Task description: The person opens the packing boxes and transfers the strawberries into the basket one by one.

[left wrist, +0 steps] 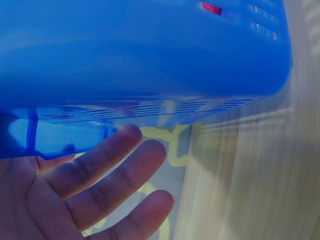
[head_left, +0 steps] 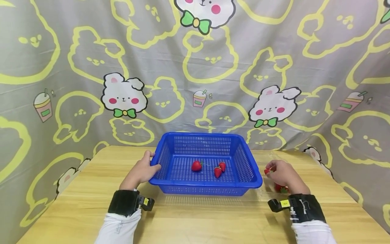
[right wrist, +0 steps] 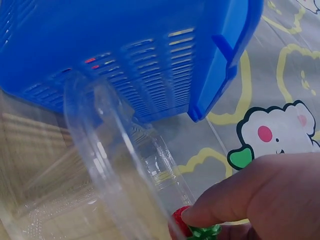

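Observation:
A blue plastic basket (head_left: 207, 135) stands in the middle of the wooden table, with three strawberries (head_left: 196, 165) on its floor. My left hand (head_left: 141, 171) rests against the basket's left wall. Its fingers (left wrist: 100, 175) lie straight along the blue basket (left wrist: 140, 55) from outside. To the right of the basket, my right hand (head_left: 281, 174) pinches a red strawberry (head_left: 267, 171) between its fingertips. The right wrist view shows that strawberry (right wrist: 181, 223) with its green leaves under my fingers (right wrist: 250, 195), next to the basket's corner (right wrist: 220, 60).
A clear plastic container (right wrist: 115, 150) lies on the table beneath my right hand, and another strawberry (head_left: 278, 188) shows just under the hand. The wooden table (head_left: 195, 217) is backed by a grey rabbit-print cloth (head_left: 195, 67) on three sides.

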A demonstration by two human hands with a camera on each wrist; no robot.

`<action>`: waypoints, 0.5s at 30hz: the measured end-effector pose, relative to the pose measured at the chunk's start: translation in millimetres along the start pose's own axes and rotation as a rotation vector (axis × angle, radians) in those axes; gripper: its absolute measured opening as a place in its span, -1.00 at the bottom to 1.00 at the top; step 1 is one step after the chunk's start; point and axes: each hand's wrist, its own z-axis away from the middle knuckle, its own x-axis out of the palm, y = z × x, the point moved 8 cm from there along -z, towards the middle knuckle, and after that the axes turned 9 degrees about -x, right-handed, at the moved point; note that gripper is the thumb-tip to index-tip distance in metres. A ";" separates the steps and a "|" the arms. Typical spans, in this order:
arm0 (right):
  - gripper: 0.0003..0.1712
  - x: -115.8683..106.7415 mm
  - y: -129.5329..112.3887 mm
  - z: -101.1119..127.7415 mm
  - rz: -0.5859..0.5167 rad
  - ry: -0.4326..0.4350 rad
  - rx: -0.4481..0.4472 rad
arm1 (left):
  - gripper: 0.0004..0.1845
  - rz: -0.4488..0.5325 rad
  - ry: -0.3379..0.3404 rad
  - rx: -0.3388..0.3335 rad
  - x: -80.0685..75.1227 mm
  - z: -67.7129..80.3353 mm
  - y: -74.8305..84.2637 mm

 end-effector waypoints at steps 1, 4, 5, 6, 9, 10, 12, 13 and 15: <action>-0.69 -0.3 -0.9 0.3 -0.003 0.002 -0.003 | -0.44 0.000 -0.001 -0.001 0.1 -0.1 0.0; -0.70 -1.4 -3.2 1.0 0.000 0.010 -0.015 | -0.44 0.001 -0.001 -0.003 0.3 0.0 -0.2; -0.70 -1.8 -3.8 1.1 0.003 0.013 -0.020 | -0.44 0.000 -0.001 -0.004 0.4 0.1 -0.3; -0.70 -1.9 -3.9 1.1 0.005 0.013 -0.019 | -0.44 -0.001 -0.001 -0.005 0.4 0.2 -0.4; -0.70 -2.0 -3.7 0.5 0.010 0.013 -0.017 | -0.44 -0.003 0.000 -0.006 0.3 0.6 -0.2; -0.70 -2.1 -3.6 0.2 0.013 0.015 -0.017 | -0.45 -0.005 0.001 -0.006 0.2 0.8 0.0; -0.70 -1.9 -3.0 -0.4 0.014 0.016 -0.016 | -0.45 -0.006 0.002 -0.006 0.0 1.0 0.5; -0.70 -1.8 -2.7 -0.5 0.012 0.015 -0.013 | -0.45 -0.007 0.003 -0.005 -0.1 1.1 0.8; -0.69 -1.8 -2.3 -0.5 0.012 0.016 -0.009 | -0.45 -0.005 0.001 -0.005 -0.1 1.3 1.5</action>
